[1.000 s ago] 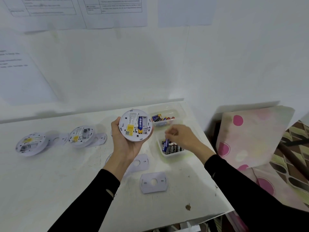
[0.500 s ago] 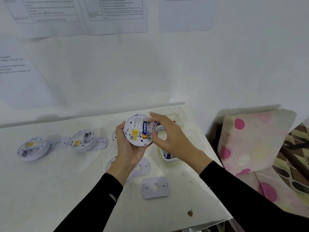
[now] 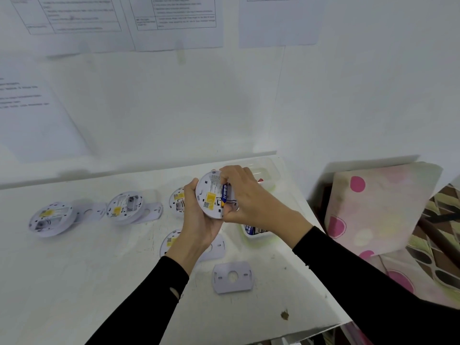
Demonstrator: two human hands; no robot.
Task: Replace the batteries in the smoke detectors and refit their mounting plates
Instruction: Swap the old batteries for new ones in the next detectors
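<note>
white round smoke detector (image 3: 210,200) held tilted, back open, blue battery (image 3: 224,194) in bay

Both arms reach forward from the lower edge of view in long black sleeves, converging ahead of the person. The left hand (image 3: 199,220) is raised with the wrist bent back, palm turned up and to the right, its fingers (image 3: 190,189) curled round what it grips. The right hand (image 3: 249,197) comes in from the right, back of the hand upward, thumb low and fingers arched over and pressed down, touching the left hand's load.
</note>
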